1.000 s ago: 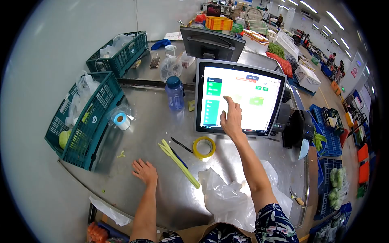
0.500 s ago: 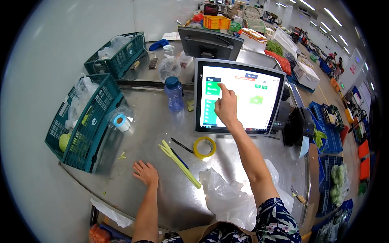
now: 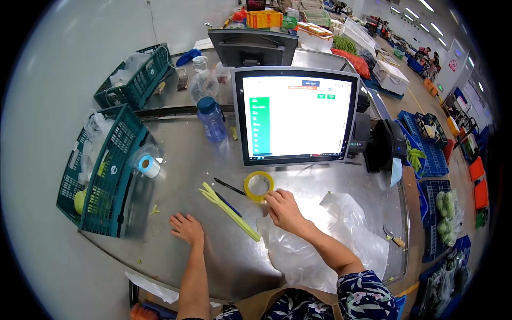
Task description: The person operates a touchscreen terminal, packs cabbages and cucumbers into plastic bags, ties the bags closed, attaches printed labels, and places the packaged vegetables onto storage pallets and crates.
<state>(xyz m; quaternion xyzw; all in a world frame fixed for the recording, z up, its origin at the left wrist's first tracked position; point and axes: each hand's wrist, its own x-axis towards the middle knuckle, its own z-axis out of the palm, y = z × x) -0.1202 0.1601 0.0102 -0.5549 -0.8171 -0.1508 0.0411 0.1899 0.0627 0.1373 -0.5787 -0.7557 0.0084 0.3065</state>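
Observation:
My left hand lies flat on the steel table with its fingers spread, holding nothing. Loosely bent, my right hand is just beside the lower right edge of a yellow tape roll, above a clear plastic bag; I see nothing held, and whether it touches the roll is unclear. Between my hands lie pale green stalks, a blue pen and a black pen. Beyond them stands a touchscreen monitor showing a green column at the left of a white page.
Two green crates with plastic bags stand at the left. A label roll and a blue bottle are on the table. A black printer sits right of the monitor. A knife lies near the right edge.
My right hand has left the screen and come down toward the tape roll. The green blocks on the page have changed. My left hand stays flat; the view has shifted slightly.

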